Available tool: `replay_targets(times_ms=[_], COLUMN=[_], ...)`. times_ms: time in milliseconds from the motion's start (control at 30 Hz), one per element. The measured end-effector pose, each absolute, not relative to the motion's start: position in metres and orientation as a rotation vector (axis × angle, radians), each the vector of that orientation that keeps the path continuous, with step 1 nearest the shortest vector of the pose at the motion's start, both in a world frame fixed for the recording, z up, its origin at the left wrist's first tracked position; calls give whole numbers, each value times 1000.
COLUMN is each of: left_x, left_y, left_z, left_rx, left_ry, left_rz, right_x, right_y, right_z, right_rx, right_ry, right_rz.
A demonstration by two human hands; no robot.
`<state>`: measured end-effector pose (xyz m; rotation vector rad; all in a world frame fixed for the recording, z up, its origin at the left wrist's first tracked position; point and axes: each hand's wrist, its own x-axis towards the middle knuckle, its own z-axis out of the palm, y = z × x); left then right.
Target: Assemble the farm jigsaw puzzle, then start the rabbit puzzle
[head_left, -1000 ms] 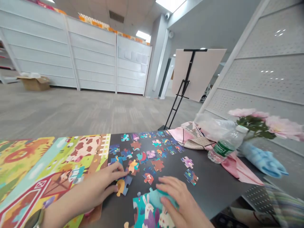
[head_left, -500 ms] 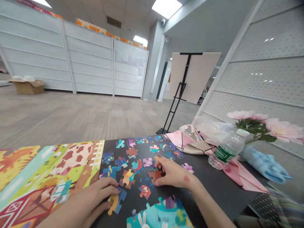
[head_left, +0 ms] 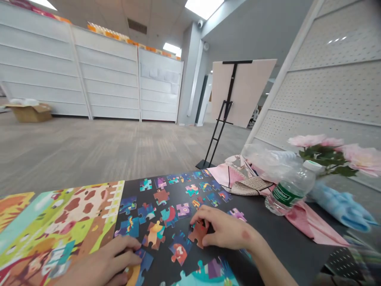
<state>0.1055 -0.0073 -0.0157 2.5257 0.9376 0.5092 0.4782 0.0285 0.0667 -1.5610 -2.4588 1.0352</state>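
Observation:
My right hand (head_left: 222, 228) has its thumb and fingers closed around a brown puzzle piece (head_left: 197, 235) with a little red on it, just over the black tabletop. Below and left of that piece lies a dark blue puzzle piece with a red creature (head_left: 179, 251). My left hand (head_left: 114, 260) rests with fingers apart on a blue and yellow puzzle piece (head_left: 144, 262), partly covering it. Near the left fingers lie an orange animal piece (head_left: 155, 234) and a dark blue piece (head_left: 130, 227). A joined turquoise puzzle section (head_left: 196, 276) shows at the bottom edge.
Several loose pieces spread toward the table's far edge. A farm picture with a cow (head_left: 80, 214) covers the left side. To the right stand a water bottle (head_left: 287, 192), a pink patterned cloth (head_left: 235, 178), a blue cloth bundle (head_left: 345, 206) and pink flowers (head_left: 324, 147). Beyond is an easel (head_left: 228, 107).
The view has shifted slightly, so the pieces and left hand appear lower and farther left. The brown piece in my right hand shows more of its face. My left hand stays beside the same piece.

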Motion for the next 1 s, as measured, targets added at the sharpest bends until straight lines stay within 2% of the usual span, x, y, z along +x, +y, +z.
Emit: replay_targets(times_ms=[300,733,1000], left_x=[107,118,116], left_y=[-15,-17,-21], left_z=[-9,11,12], left_rx=[2398,2399,2393], left_ry=[1086,1078,1081], left_rz=[355,290,320], right_x=[476,472,475], right_y=[30,38,42], right_z=[61,56,48], right_rx=[-1520,-1532,-1477], right_ry=[-2454,-2347,-2379], right_rz=[843,928,843])
